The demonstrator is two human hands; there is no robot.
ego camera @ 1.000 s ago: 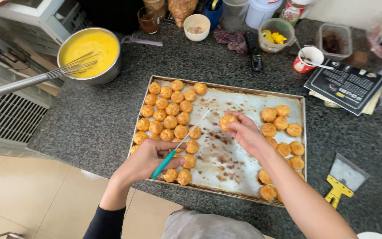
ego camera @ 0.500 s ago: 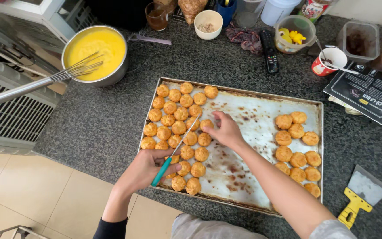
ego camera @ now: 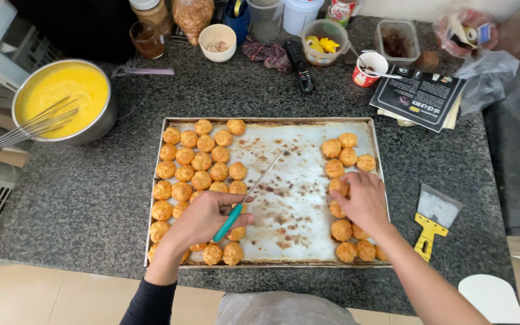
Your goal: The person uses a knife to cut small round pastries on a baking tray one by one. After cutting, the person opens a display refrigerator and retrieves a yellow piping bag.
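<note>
L hand (ego camera: 203, 218) grips a teal-handled thin knife (ego camera: 247, 199) near-left over the rectangular metal baking tray (ego camera: 296, 129); R hand (ego camera: 365, 201), fingers curled, is on a round golden pastry puff (ego camera: 339, 187) in the right cluster w/ its grip unclear. Yellow-handled scraper (ego camera: 433, 218) lies right of tray; far left, steel bowl of yellow batter (ego camera: 61, 99) w/ wire whisk (ego camera: 22, 131).

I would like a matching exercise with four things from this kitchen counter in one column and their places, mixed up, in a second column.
Things:
1. teal-handled knife
2. steel bowl of yellow batter
3. yellow-handled metal scraper
4. black remote control

Places:
A. right of the baking tray
B. in the left hand
C. behind the tray
D. left end of the counter

Pairs: 1-B, 2-D, 3-A, 4-C
</note>
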